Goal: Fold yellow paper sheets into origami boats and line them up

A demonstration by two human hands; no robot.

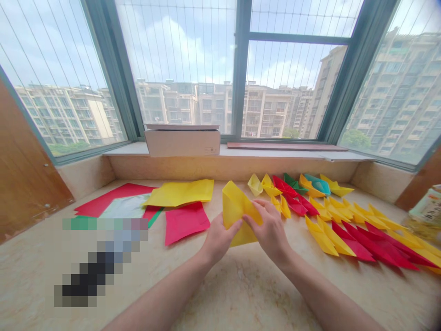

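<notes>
Between my two hands is a partly folded sheet of yellow paper (237, 204), raised over the stone sill in the middle of the head view. My left hand (222, 234) grips its left lower edge, thumb on the near face. On the right side my right hand (270, 225) pinches it, thumb pressed to the near face and fingers along the edge. The paper's far side is hidden. Left of my hands lie a red square sheet (186, 223) and a yellow sheet (182, 192). Folded paper boats, among them a small yellow one (280, 207), stand to the right.
More sheets, a red one (110, 200) on top, lie at the left. Red boats (375, 243) and yellow boats (330, 236) fill the right side. A white box (182, 141) stands on the window ledge. A blurred-out object (99, 262) lies front left.
</notes>
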